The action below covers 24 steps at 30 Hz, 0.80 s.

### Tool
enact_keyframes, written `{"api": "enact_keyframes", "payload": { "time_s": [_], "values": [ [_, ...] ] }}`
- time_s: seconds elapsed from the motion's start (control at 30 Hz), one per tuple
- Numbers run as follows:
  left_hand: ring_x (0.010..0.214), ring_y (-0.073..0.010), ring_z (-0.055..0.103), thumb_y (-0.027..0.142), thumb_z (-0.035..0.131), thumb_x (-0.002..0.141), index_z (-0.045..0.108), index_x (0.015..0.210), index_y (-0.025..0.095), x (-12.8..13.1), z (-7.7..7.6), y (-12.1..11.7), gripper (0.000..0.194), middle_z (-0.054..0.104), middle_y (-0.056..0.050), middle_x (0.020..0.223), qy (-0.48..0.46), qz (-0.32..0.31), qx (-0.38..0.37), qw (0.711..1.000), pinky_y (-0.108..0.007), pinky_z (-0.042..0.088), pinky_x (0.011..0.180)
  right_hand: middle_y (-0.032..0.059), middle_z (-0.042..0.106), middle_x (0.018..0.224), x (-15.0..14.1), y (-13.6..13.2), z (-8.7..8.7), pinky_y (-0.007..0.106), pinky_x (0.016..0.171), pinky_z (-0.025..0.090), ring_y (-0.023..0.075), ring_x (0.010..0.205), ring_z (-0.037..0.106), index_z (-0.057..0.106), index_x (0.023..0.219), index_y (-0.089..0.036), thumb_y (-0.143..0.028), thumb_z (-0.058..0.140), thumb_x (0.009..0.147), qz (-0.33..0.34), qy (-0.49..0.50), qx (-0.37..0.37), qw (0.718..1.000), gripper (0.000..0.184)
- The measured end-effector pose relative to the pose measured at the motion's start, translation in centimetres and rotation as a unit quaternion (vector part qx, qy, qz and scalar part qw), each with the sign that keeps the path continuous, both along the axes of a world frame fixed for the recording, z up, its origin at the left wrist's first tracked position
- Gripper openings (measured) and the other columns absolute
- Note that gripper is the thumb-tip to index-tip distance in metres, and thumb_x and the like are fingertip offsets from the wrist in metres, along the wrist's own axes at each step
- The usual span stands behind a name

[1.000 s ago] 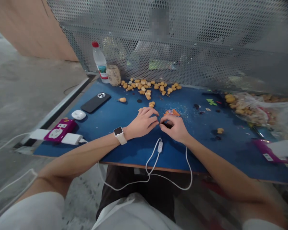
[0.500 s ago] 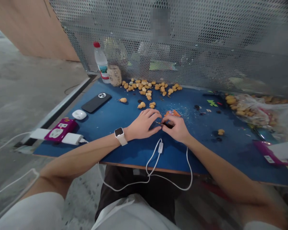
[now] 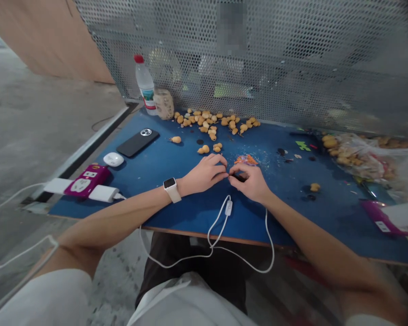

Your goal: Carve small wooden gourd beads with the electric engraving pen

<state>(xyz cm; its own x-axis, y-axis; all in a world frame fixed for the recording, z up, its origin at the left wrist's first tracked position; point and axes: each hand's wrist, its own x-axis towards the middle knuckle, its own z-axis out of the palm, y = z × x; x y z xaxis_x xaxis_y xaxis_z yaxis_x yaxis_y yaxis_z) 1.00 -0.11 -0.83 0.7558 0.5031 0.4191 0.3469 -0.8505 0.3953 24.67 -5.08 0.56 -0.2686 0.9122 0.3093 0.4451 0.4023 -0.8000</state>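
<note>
My left hand (image 3: 207, 174), with a white watch (image 3: 170, 184) on its wrist, has thumb and fingertips pinched together over the table. Its tips meet those of my right hand (image 3: 251, 182), which is closed too, its fingers curled in a pinch. Whatever lies between the fingertips is too small and hidden to make out. Just beyond my right hand is a small heap of orange pieces (image 3: 246, 160) with pale crumbs around it. Two small tan gourds, a left gourd (image 3: 203, 149) and a right gourd (image 3: 217, 147), lie beyond my left hand.
A row of small gourds (image 3: 204, 118) lines the mesh panel (image 3: 268, 86). At the left are a bottle (image 3: 145, 88), jar (image 3: 163, 105), phone (image 3: 138, 143), white case (image 3: 113, 159) and purple power strip (image 3: 87, 181). A white cable (image 3: 209, 233) crosses the front edge. A plastic bag (image 3: 367, 156) lies right.
A thin thing showed between my hands before and is now hidden. My left thumb and fingers have drawn together. The view has shifted slightly.
</note>
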Motion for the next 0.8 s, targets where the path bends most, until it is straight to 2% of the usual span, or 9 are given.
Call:
{"api": "enact_keyframes", "payload": {
  "time_s": [0.13, 0.3, 0.4, 0.47, 0.53, 0.6, 0.67, 0.73, 0.8],
  "values": [
    [0.131, -0.0318, 0.065, 0.033, 0.052, 0.124, 0.08, 0.106, 0.018, -0.3, 0.6, 0.0, 0.037, 0.07, -0.018, 0.138, -0.017, -0.022, 0.017, 0.999, -0.052, 0.056, 0.119, 0.0001, 0.067, 0.074, 0.0, -0.2, 0.2, 0.031, 0.054, 0.047, 0.0177, 0.061, 0.064, 0.07, 0.084, -0.026, -0.038, 0.076, 0.083, -0.002, 0.033, -0.042, 0.999, 0.014],
    [0.134, -0.0338, 0.064, 0.032, 0.053, 0.123, 0.081, 0.107, 0.015, -0.6, 1.0, 0.0, 0.036, 0.069, -0.02, 0.142, -0.008, -0.045, 0.059, 0.997, -0.055, 0.055, 0.12, -0.0014, 0.07, 0.076, -0.2, -0.3, 0.0, 0.033, 0.05, 0.047, 0.014, 0.047, 0.059, 0.069, 0.085, -0.025, -0.039, 0.076, 0.083, 0.023, 0.049, -0.083, 0.995, 0.015],
    [0.134, -0.0339, 0.064, 0.034, 0.051, 0.124, 0.08, 0.115, 0.018, -0.8, 1.1, 0.3, 0.034, 0.071, -0.018, 0.145, 0.022, -0.033, 0.062, 0.997, -0.055, 0.054, 0.118, -0.0017, 0.069, 0.077, -0.3, -0.1, -0.2, 0.034, 0.054, 0.049, 0.0146, 0.05, 0.061, 0.068, 0.086, -0.026, -0.039, 0.075, 0.086, 0.014, 0.042, -0.063, 0.997, 0.015],
    [0.133, -0.0345, 0.064, 0.037, 0.047, 0.124, 0.076, 0.13, 0.02, -1.1, 1.0, 0.7, 0.034, 0.071, -0.017, 0.146, 0.039, 0.009, 0.059, 0.997, -0.055, 0.053, 0.116, -0.0004, 0.071, 0.078, -0.2, 0.2, -0.4, 0.034, 0.06, 0.052, 0.0174, 0.059, 0.065, 0.067, 0.087, -0.026, -0.038, 0.074, 0.087, -0.008, 0.017, -0.02, 1.0, 0.014],
    [0.132, -0.0354, 0.065, 0.039, 0.047, 0.123, 0.068, 0.147, 0.018, -1.5, 0.7, 1.4, 0.038, 0.071, -0.018, 0.147, 0.04, 0.09, 0.053, 0.994, -0.055, 0.054, 0.116, 0.0022, 0.076, 0.084, 0.2, 0.6, -0.6, 0.037, 0.071, 0.058, 0.0218, 0.072, 0.073, 0.068, 0.088, -0.027, -0.039, 0.074, 0.088, -0.031, -0.012, 0.018, 0.999, 0.013],
    [0.132, -0.038, 0.064, 0.036, 0.055, 0.118, 0.064, 0.15, 0.015, -2.0, 0.4, 2.3, 0.039, 0.07, -0.02, 0.147, 0.05, 0.184, 0.053, 0.98, -0.057, 0.054, 0.117, 0.0059, 0.082, 0.093, 0.8, 1.2, -0.9, 0.043, 0.084, 0.063, 0.0277, 0.088, 0.08, 0.071, 0.094, -0.027, -0.042, 0.074, 0.088, -0.054, -0.03, 0.033, 0.998, 0.016],
    [0.131, -0.0413, 0.065, 0.032, 0.069, 0.108, 0.066, 0.144, 0.015, -2.5, 0.1, 3.2, 0.04, 0.071, -0.021, 0.141, 0.098, 0.239, 0.04, 0.965, -0.059, 0.055, 0.114, 0.0095, 0.085, 0.101, 1.4, 1.8, -1.3, 0.048, 0.092, 0.065, 0.0323, 0.098, 0.083, 0.075, 0.1, -0.026, -0.047, 0.077, 0.087, -0.071, -0.032, 0.027, 0.997, 0.024],
    [0.124, -0.0397, 0.068, 0.024, 0.068, 0.106, 0.069, 0.135, 0.017, -2.9, -0.1, 4.0, 0.029, 0.075, -0.019, 0.132, 0.128, 0.247, 0.006, 0.961, -0.059, 0.057, 0.111, 0.0107, 0.087, 0.103, 1.8, 2.3, -1.5, 0.051, 0.094, 0.066, 0.0336, 0.098, 0.084, 0.077, 0.098, -0.026, -0.047, 0.081, 0.085, -0.079, -0.042, 0.017, 0.996, 0.025],
    [0.119, -0.0349, 0.071, 0.021, 0.067, 0.107, 0.07, 0.127, 0.019, -3.0, -0.1, 4.5, 0.021, 0.076, -0.015, 0.128, 0.095, 0.212, -0.029, 0.972, -0.055, 0.059, 0.109, 0.0097, 0.086, 0.095, 2.1, 2.5, -1.6, 0.051, 0.091, 0.066, 0.0325, 0.09, 0.082, 0.077, 0.091, -0.025, -0.046, 0.082, 0.086, -0.088, -0.057, 0.013, 0.994, 0.022]
  ]
}}
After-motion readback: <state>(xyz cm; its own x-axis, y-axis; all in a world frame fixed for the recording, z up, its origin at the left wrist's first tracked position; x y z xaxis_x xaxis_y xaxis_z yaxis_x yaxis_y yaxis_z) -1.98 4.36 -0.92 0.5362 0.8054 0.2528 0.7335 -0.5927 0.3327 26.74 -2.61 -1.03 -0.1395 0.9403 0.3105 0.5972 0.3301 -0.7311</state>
